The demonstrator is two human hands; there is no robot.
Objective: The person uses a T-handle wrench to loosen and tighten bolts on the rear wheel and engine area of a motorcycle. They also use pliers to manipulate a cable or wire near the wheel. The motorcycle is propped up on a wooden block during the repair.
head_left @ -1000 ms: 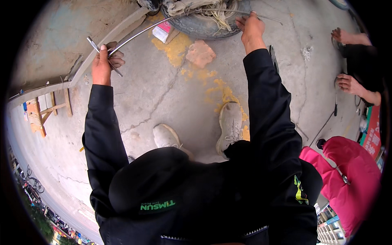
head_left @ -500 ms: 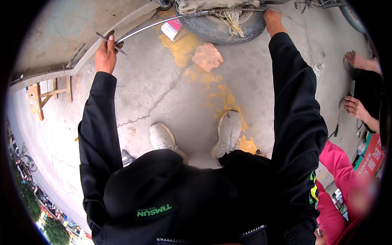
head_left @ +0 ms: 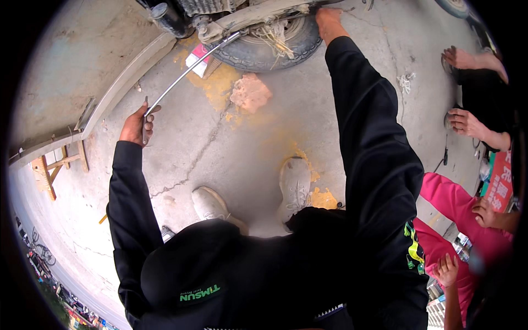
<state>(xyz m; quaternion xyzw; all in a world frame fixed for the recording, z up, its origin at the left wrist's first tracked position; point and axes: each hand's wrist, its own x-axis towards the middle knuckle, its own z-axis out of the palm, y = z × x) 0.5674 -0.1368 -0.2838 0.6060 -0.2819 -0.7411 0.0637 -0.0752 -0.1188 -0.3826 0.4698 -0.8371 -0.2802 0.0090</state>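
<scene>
My left hand is closed around the crossbar of a long chrome T-handle wrench. The shaft slants up and right to the metal arm beside a wheel, where its far end meets the hub area. Dry straw-like fibres hang in the middle of that wheel, which has a dusty black tyre. At the arm's right end, my right hand reaches over the tyre's edge. Its fingertips are hidden, so what it grips cannot be made out.
A pinkish flat lump and a pink-and-white box lie by the tyre. Leftward are a metal panel edge and a wooden stool. On the right are a co-worker's hands and a person in pink trousers.
My left hand has come lower and nearer to me with the wrench, and its crossbar has turned more upright. The view has shifted, so the wheel and my right hand appear farther left.
</scene>
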